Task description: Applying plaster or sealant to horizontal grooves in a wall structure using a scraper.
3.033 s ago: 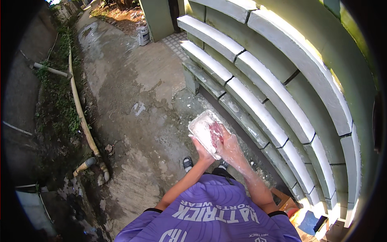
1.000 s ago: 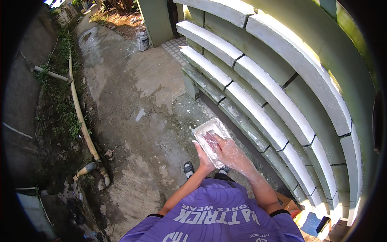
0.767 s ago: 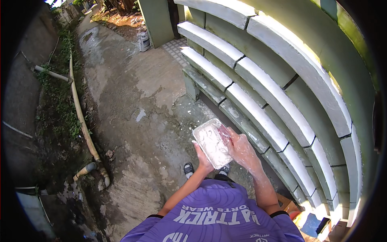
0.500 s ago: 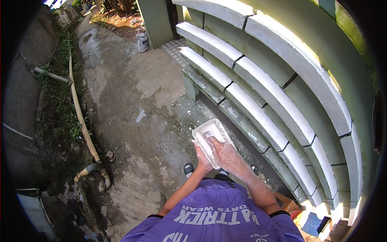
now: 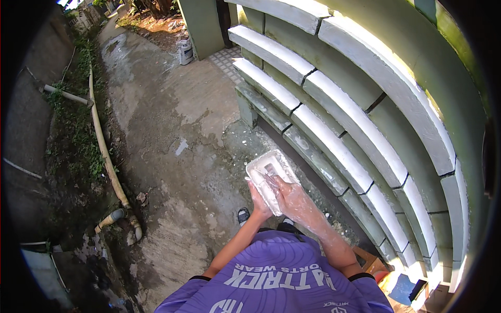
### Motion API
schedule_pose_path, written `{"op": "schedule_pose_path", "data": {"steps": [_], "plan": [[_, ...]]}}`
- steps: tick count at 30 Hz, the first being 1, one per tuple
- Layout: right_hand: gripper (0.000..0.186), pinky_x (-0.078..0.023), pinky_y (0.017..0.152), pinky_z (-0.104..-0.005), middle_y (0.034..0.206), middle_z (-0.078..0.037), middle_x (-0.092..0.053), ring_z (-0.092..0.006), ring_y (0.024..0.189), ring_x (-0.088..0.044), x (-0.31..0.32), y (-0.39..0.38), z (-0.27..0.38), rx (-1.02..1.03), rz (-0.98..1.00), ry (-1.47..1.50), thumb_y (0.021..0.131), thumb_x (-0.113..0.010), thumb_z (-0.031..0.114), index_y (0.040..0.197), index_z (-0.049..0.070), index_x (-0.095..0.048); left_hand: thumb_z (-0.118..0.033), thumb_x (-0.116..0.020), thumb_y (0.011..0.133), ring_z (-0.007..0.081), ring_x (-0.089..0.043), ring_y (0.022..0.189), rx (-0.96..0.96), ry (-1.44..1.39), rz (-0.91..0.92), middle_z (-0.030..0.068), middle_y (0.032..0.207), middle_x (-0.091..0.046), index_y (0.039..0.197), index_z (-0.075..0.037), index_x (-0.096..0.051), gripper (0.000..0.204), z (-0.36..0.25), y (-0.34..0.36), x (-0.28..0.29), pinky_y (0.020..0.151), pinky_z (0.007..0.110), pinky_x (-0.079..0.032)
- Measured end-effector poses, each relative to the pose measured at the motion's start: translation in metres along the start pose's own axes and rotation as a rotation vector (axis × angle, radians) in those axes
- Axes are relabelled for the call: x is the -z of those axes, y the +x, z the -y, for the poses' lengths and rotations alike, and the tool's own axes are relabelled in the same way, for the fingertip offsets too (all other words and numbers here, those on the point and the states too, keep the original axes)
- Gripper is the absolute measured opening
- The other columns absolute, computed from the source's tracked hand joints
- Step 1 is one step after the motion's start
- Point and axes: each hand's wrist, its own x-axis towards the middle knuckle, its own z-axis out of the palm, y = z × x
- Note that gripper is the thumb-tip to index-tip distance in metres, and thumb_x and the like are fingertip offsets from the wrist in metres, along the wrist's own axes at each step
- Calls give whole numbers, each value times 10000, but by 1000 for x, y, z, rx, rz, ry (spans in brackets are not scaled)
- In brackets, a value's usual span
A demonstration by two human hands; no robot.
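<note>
Right hand (image 5: pixel 289 195), whitened with wet paste, is reaching into the shallow white rectangular plastic tray (image 5: pixel 271 177) just right of the frame's centre, its fingers spread and pressing down on the white material inside rather than closing round anything. Left hand (image 5: pixel 259 202) is gripping the tray from beneath at its near short end, carrying it in the air above the ground.

Going from the biggest things down: pale curved concrete slats of a green-painted wall (image 5: pixel 360 109) are filling the upper right of the frame; cracked, damp concrete ground (image 5: pixel 172 146) is running through the middle; a long tan pipe (image 5: pixel 104 151) is lying along the weedy verge at the left; a small grey bucket (image 5: pixel 185 51) is standing near the top centre.

Judging by its look, the tray is light and thin-walled, likely flexing under pressure, and its smeared surfaces are probably slippery; the firm raised rim and the underside seem the safest places to hold it, keeping it level so the paste is not sliding out
</note>
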Motion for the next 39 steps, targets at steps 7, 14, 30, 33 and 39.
{"op": "schedule_pose_path", "data": {"steps": [7, 14, 30, 33, 39], "plan": [[364, -496, 619, -494, 754, -291, -610, -449, 706, -618, 14, 3, 5, -111, -26, -172, 881, -487, 77, 1216, -63, -509, -681, -215, 928, 280, -542, 1155, -18, -131, 93, 94, 1281, -534, 1395, -122, -392, 750, 0, 2, 1, 1006, 431, -437], [439, -496, 638, -490, 732, -310, -592, -460, 699, -617, -13, 6, 12, -60, 8, -49, 862, -501, 91, 1277, -49, -470, -647, -195, 950, 286, -489, 1223, 36, -53, -87, 92, 1367, -478, 1427, -139, -363, 716, -1, -7, -18, 1060, 426, -379], [395, -472, 670, -514, 778, -330, -577, -473, 739, -592, 27, 11, 8, -196, -31, -42, 840, -521, 67, 1213, -63, -528, -628, -267, 938, 286, -552, 1168, -15, -147, 135, 105, 1329, -523, 1414, -112, -384, 711, -3, 0, 4, 1019, 427, -436], [394, -470, 658, -513, 782, -336, -573, -474, 742, -594, 20, 13, -3, -198, -32, -3, 845, -517, 67, 1227, -27, -529, -635, -264, 937, 284, -541, 1180, -17, -88, 78, 105, 1334, -517, 1410, -114, -388, 715, -5, 3, 1, 1023, 433, -430], [386, -474, 648, -507, 797, -320, -586, -478, 739, -592, -3, 6, -7, -6, -31, 2, 851, -513, 68, 1224, -32, -523, -636, -267, 938, 281, -515, 1206, 23, -93, 20, 102, 1337, -512, 1398, -110, -403, 712, -6, 3, -1, 1047, 430, -408]]}}
